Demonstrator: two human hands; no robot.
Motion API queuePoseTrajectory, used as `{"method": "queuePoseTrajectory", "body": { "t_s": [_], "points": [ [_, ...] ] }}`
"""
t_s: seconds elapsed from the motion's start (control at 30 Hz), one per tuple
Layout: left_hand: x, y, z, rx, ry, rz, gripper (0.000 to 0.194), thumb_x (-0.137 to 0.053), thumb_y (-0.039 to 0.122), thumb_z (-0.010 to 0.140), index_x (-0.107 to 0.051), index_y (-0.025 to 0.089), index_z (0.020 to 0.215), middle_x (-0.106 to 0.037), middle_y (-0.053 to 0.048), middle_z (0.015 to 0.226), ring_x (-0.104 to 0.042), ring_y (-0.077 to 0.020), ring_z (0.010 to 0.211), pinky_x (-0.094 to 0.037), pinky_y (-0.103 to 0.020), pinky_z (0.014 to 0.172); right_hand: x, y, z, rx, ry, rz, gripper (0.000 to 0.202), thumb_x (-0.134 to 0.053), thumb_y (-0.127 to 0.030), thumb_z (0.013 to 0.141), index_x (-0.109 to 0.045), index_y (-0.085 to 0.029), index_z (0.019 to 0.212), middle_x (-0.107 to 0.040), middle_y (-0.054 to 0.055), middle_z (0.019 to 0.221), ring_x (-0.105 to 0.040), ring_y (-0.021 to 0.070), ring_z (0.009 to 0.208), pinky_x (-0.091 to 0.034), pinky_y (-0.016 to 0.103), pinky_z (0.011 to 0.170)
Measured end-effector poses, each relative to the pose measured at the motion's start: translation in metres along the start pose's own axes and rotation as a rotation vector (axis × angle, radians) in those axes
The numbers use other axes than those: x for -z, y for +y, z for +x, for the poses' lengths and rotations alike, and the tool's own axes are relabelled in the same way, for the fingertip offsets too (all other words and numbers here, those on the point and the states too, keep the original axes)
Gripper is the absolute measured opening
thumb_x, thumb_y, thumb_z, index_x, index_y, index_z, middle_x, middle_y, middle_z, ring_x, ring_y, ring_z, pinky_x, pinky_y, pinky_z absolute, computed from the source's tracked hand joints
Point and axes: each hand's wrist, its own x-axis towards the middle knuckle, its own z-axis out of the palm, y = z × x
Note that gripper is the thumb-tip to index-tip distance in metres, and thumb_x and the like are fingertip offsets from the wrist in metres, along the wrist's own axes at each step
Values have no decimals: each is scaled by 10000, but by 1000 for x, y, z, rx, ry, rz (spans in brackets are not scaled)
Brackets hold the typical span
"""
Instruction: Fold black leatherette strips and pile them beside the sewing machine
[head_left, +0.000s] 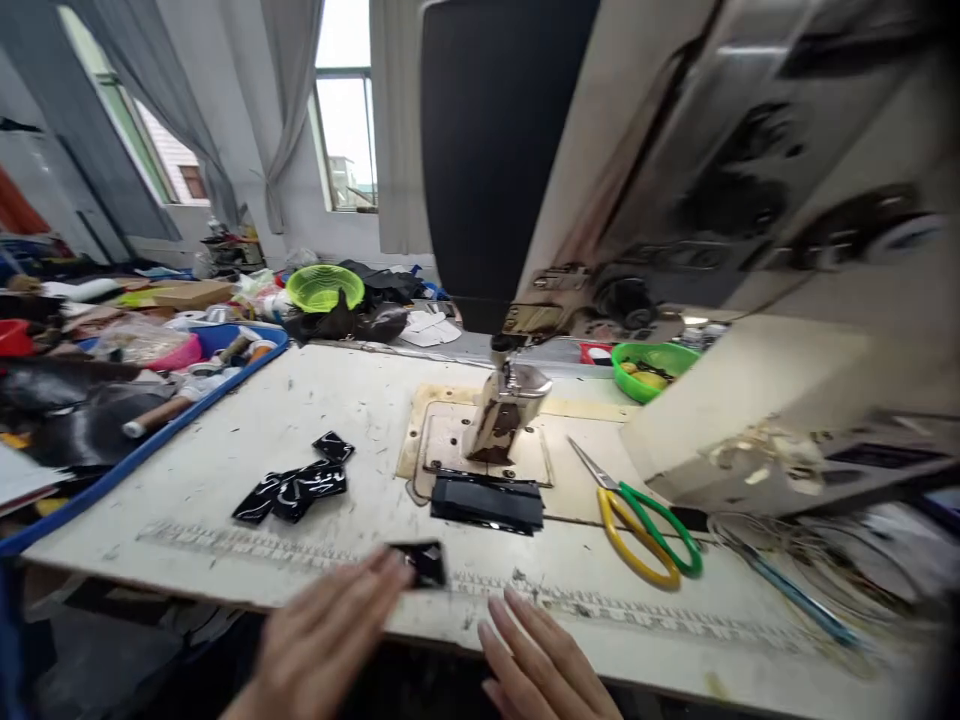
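Note:
My left hand (pixel 330 630), blurred by motion, reaches over the front edge of the table with its fingers stretched out. Its fingertips overlap a small shiny black piece (pixel 426 563); whether they press on it I cannot tell. My right hand (pixel 544 655) lies at the table edge, fingers extended and holding nothing. Farther back, a flat stack of black strips (pixel 487 502) rests before the post of the sewing machine (pixel 510 405). Several glossy black pieces (pixel 296 488) lie in a loose pile to the left.
Scissors (pixel 637 535) with yellow and green handles lie on the white table (pixel 360 390), right of the post. A ruler scale (pixel 645 612) runs along the front. At right is a blue pen-like tool (pixel 806 600). A blue-rimmed tray (pixel 150 440) of clutter borders the left side.

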Motion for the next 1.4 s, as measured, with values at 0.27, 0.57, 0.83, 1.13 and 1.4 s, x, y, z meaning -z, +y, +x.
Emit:
{"method": "queuePoseTrajectory", "body": {
  "t_s": [0.27, 0.57, 0.83, 1.13, 1.4],
  "points": [
    [-39, -70, -11, 284, -54, 89, 430, -490, 419, 1017, -576, 231, 1394, -563, -124, 1473, -523, -386, 1359, -445, -601, 1101, -1, 74, 39, -356, -191, -60, 626, -667, -173, 905, -464, -243, 1493, -575, 134, 1450, -518, 322, 1375, -545, 522, 1052],
    [-111, -16, 96, 238, -218, -301, 225, -575, 297, 979, -666, 250, 1179, -703, -50, 1112, -671, -212, 956, -584, -341, 778, 3, 95, 74, -430, -305, 11, 491, -863, -146, 729, -631, -232, 1152, -654, 67, 1156, -648, 264, 1052, -586, 434, 876],
    [-107, -10, 97, 299, -303, -508, 167, -475, 195, 1008, -635, 206, 1050, -703, -46, 1043, -621, -232, 1023, -436, -490, 1025, -4, 82, 61, -582, -154, 250, 170, -659, -58, 853, -636, -225, 881, -670, 71, 1079, -566, 277, 1170, -466, 487, 1043],
    [-65, -9, 83, 660, -358, -831, 218, -568, 361, 978, -651, 228, 1129, -725, -41, 1007, -732, -162, 778, -583, -223, 600, 16, 50, 61, -986, -116, 726, 318, -668, -442, 901, -558, -200, 1074, -535, -76, 636, -601, 128, 507, -507, 227, 481],
    [-40, 59, -2, 1224, -124, -947, 511, -737, 439, 856, -575, 240, 1298, -697, -6, 790, -740, -167, 680, -628, -218, 623, 18, -14, 17, -1209, -154, 663, 259, -619, -469, 937, -640, -221, 1007, -548, -46, 607, -556, 128, 437, -477, 210, 377]
  ]
}}
